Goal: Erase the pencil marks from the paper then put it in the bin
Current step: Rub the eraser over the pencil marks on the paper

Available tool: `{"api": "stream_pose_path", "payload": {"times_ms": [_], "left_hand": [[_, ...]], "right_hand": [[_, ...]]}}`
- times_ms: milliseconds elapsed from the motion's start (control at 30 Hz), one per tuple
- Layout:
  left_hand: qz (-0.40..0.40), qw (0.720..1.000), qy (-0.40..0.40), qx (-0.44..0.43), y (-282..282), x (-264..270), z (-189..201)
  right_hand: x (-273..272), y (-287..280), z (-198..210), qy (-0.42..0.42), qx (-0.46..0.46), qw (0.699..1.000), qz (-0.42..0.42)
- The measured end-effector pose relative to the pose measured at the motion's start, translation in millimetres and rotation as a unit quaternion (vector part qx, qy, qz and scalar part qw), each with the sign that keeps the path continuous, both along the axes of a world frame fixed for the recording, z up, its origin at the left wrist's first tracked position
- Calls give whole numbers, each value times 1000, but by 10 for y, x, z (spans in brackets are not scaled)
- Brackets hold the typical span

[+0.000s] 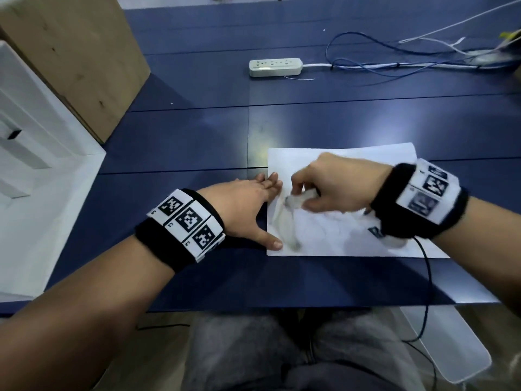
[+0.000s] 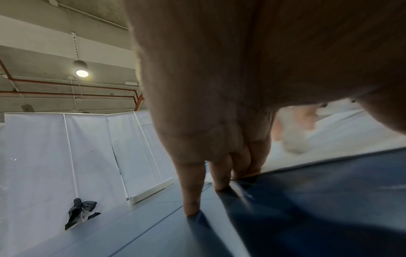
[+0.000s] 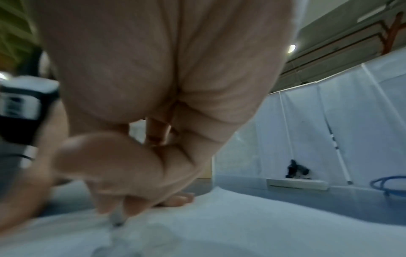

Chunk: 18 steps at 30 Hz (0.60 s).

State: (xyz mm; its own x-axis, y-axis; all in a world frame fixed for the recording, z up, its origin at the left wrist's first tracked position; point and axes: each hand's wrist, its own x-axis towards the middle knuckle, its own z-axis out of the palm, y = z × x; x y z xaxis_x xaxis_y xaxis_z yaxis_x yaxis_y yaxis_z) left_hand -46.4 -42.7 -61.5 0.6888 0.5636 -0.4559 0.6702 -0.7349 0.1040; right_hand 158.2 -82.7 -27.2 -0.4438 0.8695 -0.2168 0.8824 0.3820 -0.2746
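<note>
A dark blue table (image 1: 197,136) fills most of the head view, with a brown wooden board (image 1: 73,52) leaning at its far left and a white panel (image 1: 42,165) beside that; the sheet of white paper (image 1: 338,238) lies flat near the table's front edge, right of centre, with faint grey pencil marks (image 1: 284,227) smeared along its left part; the left hand (image 1: 245,204) lies flat with straight fingers, its fingertips and thumb pressing on the paper's left edge while the palm rests on the table; the right hand (image 1: 332,184) hovers curled over the paper, its thumb and fingers pinching a small white eraser (image 1: 298,200) whose tip touches the sheet, blurred in every view; farther back a white power strip (image 1: 275,67) sits well apart from the paper, with blue and white cables (image 1: 394,60) trailing to its right; the bin cannot be made out.
</note>
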Motion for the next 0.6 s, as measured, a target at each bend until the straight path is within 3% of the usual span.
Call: {"api": "stream_pose_path", "payload": {"times_ms": [133, 333, 400, 533, 600], "left_hand": [[3, 1000, 2, -2, 4, -1, -19], [1, 1000, 7, -3, -12, 16, 30], [0, 1000, 8, -2, -5, 21, 28], [4, 1000, 10, -7, -3, 18, 13], [4, 1000, 9, -6, -5, 24, 21]], "right_hand": [[-73, -303, -8, 35, -145, 986, 77], [99, 181, -24, -5, -9, 999, -46], [122, 109, -28, 3, -20, 999, -27], [-2, -260, -3, 29, -141, 987, 73], [-12, -183, -8, 6, -116, 991, 69]]}}
